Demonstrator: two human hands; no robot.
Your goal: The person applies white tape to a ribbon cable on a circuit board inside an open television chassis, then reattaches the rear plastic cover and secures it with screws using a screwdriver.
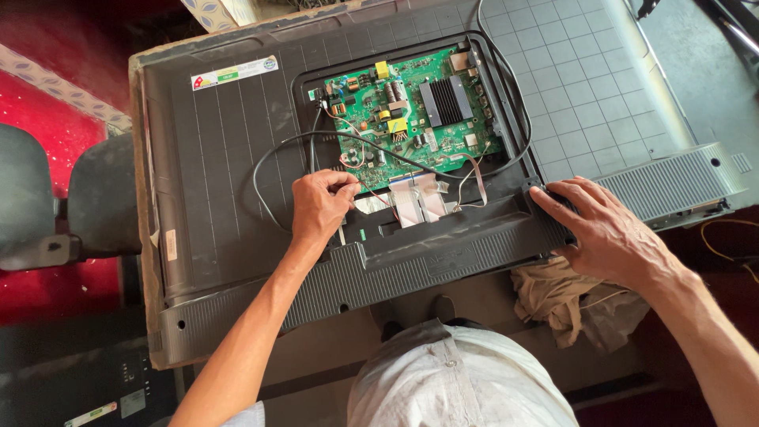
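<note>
A flat-panel television point(229, 158) lies face down across the middle of the frame, its dark grey back cover filling most of the upper half. A rectangular opening in the cover, just above centre, exposes a green circuit board point(411, 111) with a black finned heat sink point(445, 101) toward its right side.

The left hand point(320, 205) sits at centre left, directly below the board's lower left corner. Its fingers are curled and pressed together at the tips, pinching a thin wire point(371, 190) that runs right toward the white ribbon cables point(415, 198) lying just below the board. A black cable point(273, 158) loops out from the board, curving left and down past this hand.

The right hand point(605, 229) is at centre right, well apart from the left. It lies palm down with fingers spread, the fingertips resting on the ribbed lower edge of the back cover point(466, 253), just right of the opening's lower right corner. It holds nothing.

The board therefore lies above and between the two hands, nearer the left one.

A crumpled beige cloth point(561, 296) lies under the right wrist, lower right. A red surface point(47, 87) shows along the left edge, with a dark chair point(47, 198) beside the television.
</note>
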